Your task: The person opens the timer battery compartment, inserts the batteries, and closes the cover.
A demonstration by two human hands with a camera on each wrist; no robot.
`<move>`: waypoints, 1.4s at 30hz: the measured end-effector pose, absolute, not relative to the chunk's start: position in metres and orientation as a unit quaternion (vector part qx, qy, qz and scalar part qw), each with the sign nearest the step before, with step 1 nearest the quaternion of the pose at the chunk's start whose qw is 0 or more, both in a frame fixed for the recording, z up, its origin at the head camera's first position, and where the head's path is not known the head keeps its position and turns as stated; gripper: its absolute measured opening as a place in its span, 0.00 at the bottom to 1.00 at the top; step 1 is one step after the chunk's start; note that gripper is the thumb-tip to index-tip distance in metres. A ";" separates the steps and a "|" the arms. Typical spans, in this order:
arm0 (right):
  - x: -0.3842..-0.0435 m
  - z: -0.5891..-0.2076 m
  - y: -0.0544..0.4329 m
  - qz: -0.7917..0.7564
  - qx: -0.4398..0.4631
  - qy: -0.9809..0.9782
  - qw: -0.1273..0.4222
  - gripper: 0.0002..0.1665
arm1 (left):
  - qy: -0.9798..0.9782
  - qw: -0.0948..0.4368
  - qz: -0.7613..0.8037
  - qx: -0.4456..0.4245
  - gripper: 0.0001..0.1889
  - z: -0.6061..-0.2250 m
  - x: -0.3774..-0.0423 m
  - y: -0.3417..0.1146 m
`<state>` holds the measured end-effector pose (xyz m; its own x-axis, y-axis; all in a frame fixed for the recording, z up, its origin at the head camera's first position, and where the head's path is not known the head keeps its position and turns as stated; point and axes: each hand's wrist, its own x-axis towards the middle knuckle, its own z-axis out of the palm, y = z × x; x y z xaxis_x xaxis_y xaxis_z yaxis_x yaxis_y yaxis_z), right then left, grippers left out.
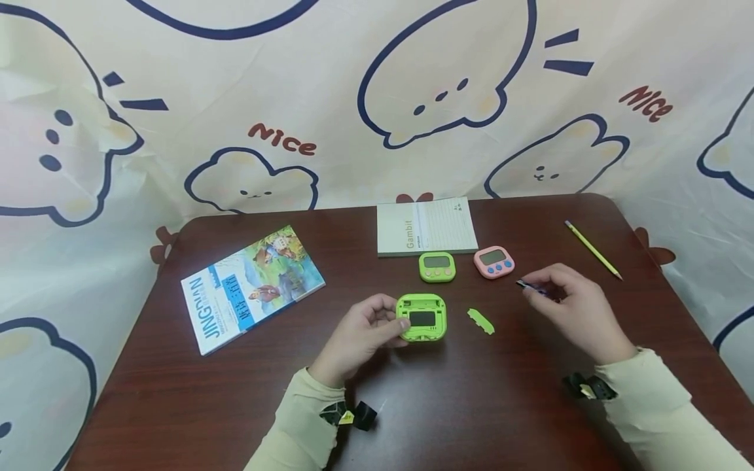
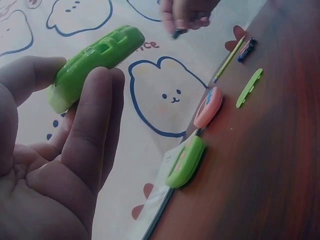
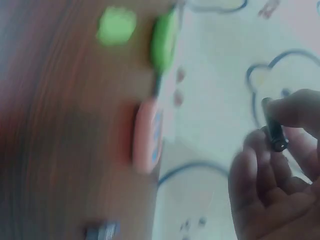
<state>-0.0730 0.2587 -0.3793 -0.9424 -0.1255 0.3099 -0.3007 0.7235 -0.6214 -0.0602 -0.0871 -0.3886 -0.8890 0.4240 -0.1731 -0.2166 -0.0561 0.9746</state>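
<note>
My left hand (image 1: pixel 368 333) grips a green digital timer (image 1: pixel 422 318) by its left edge, thumb on top and fingers beneath. The timer's back faces up with its battery slot uncovered; the left wrist view shows it (image 2: pixel 82 67) edge-on. Over to the right, my right hand (image 1: pixel 580 314) pinches a small dark battery (image 3: pixel 275 127) between thumb and fingers. Another battery (image 2: pixel 246 50) lies on the table, mostly hidden by the right hand in the head view. A green battery cover (image 1: pixel 482 321) rests on the table between the hands.
Beyond the hands sit a second green timer (image 1: pixel 437 267) and a pink timer (image 1: pixel 494 262). Behind them lies a pale notebook (image 1: pixel 427 229). At the left is a colourful book (image 1: pixel 253 288); a yellow-green pencil (image 1: pixel 593 250) lies at the right. Printed cloth hangs behind the brown table (image 1: pixel 235 405).
</note>
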 end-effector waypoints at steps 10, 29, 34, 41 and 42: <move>-0.053 -0.365 0.194 0.469 0.187 -0.853 0.134 0.17 | 0.665 0.228 0.706 0.092 0.11 -0.389 -0.058 -0.084; -0.062 -0.353 0.143 0.459 0.274 -0.838 0.112 0.14 | 0.700 0.214 0.674 0.104 0.13 -0.391 -0.059 -0.088; -0.063 -0.359 0.150 0.504 0.217 -0.833 0.074 0.09 | 0.703 0.211 0.671 0.102 0.13 -0.390 -0.060 -0.088; -0.067 -0.364 0.159 0.559 0.138 -0.815 -0.067 0.09 | 0.703 0.209 0.671 0.108 0.13 -0.389 -0.059 -0.087; -0.068 -0.364 0.160 0.565 0.130 -0.810 -0.087 0.11 | 0.705 0.209 0.669 0.110 0.13 -0.389 -0.059 -0.087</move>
<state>-0.0677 0.1599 -0.3639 -0.9514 -0.3080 0.0059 -0.1120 0.3277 -0.9381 -0.0587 -0.0869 -0.3887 -0.8885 0.4347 -0.1470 -0.1244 0.0800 0.9890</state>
